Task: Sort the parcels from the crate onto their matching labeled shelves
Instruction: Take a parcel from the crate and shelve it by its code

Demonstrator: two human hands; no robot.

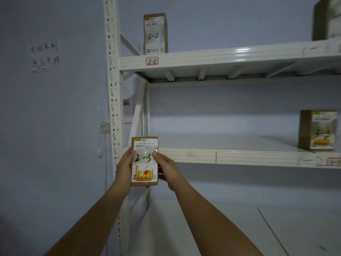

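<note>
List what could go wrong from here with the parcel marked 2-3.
1. The held parcel reads 2-3, but the clearest tag nearby is the 2-2 tag on the upper shelf; it could be shelved there by mistake.
2. The lower shelf's tag sits far right and is cut off, so it is easy to misread.
3. Left hand and right hand grip only its edges; it might slip.

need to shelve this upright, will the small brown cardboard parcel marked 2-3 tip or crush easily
The small brown cardboard parcel marked 2-3 looks stiff: its edges stay straight in both hands. It is probably light, since it is held out at arm's length. Tall and narrow, it may tip if nudged.
</note>
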